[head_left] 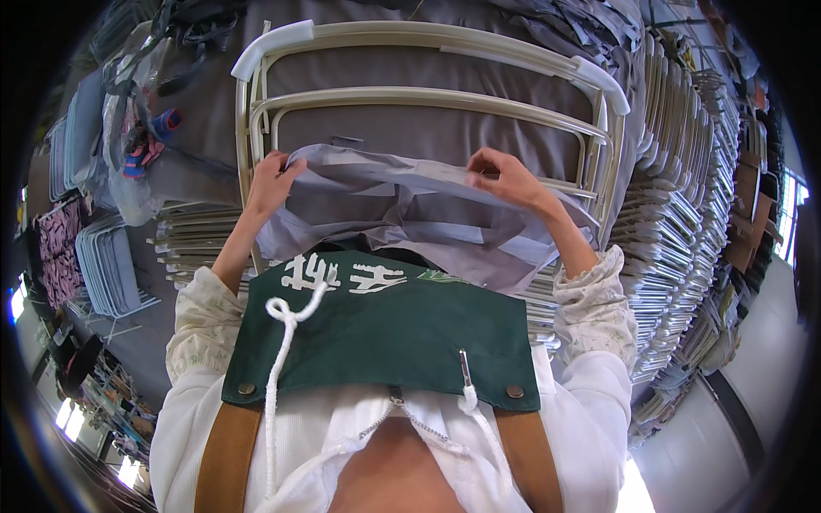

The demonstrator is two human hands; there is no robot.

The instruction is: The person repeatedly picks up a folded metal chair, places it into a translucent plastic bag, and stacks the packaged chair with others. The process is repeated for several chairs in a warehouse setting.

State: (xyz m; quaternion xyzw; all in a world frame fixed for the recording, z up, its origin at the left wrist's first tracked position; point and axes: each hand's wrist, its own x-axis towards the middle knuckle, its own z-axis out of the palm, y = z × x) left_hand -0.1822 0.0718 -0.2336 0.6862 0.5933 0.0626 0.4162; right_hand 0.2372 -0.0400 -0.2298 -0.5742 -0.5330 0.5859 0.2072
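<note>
A cream tubular metal frame with white sleeves on its two far corners lies in front of me. Across its near part hangs a thin grey fabric cover, its rim drawn up between my hands and its inside showing folds and lighter strips. My left hand pinches the cover's left corner beside the frame's left tube. Over at the right, my right hand has its fingers curled with the thumb at the cover's upper edge, closed on the fabric. The near end of the frame is hidden by the cover and my apron.
A brown-grey cloth surface lies under the frame. Stacked metal frames crowd the right side, with more at the near left. Clear plastic and a red-blue item lie at left. Grey fabric pieces are heaped at far right.
</note>
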